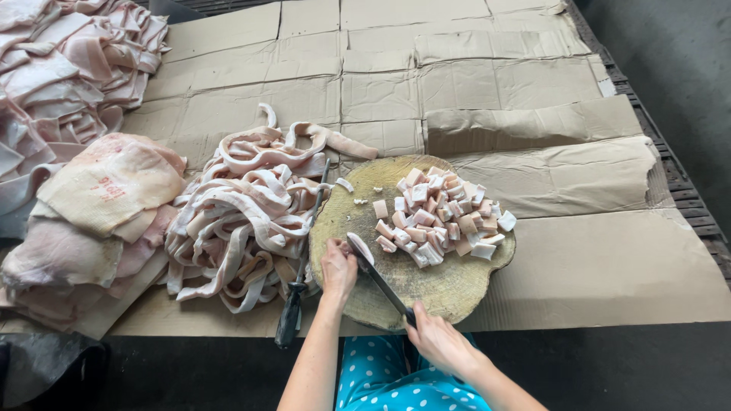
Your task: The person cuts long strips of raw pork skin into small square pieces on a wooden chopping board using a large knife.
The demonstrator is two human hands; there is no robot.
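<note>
Cardboard [609, 266] under round chopping block [449, 293]

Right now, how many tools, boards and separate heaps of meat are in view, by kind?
Knives: 1, knife in the right hand
Sharpening steels: 1, sharpening steel
Chopping boards: 1, round wooden board
Meat heaps: 4, cubes, strips, slabs, far pile
Total: 7

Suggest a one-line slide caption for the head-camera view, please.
Right hand draws a knife across a pork-skin strip held by the left hand on a round wooden block.
</note>
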